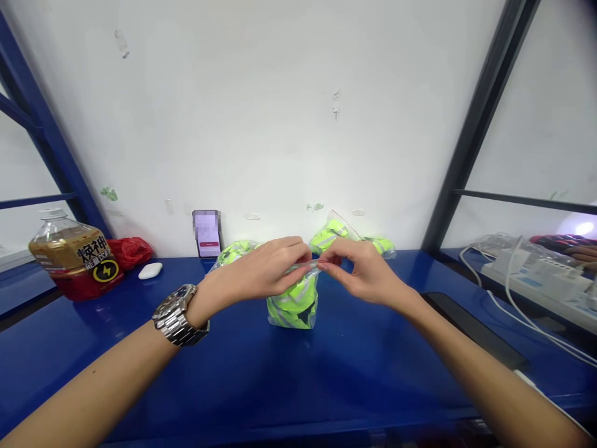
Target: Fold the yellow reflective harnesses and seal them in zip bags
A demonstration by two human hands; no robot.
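A clear plastic zip bag [293,305] hangs upright over the blue table, or just touches it; I cannot tell which. Folded inside it is a neon yellow-green garment with silver reflective strips. My left hand [265,267] pinches the bag's top edge from the left, partly covering it. At the top right corner, my right hand [359,270] pinches the same edge between thumb and fingers. Behind my hands, similar bags of neon fabric [333,233] lie against the wall, one [237,250] further left and partly hidden.
On the blue table [224,386], a large drink bottle [77,255], a red plastic bag [130,252] and a white earbud case [150,270] stand left. A phone [208,234] leans on the wall. Rightward lie a dark flat device [471,326], a power strip [541,280] and white cables.
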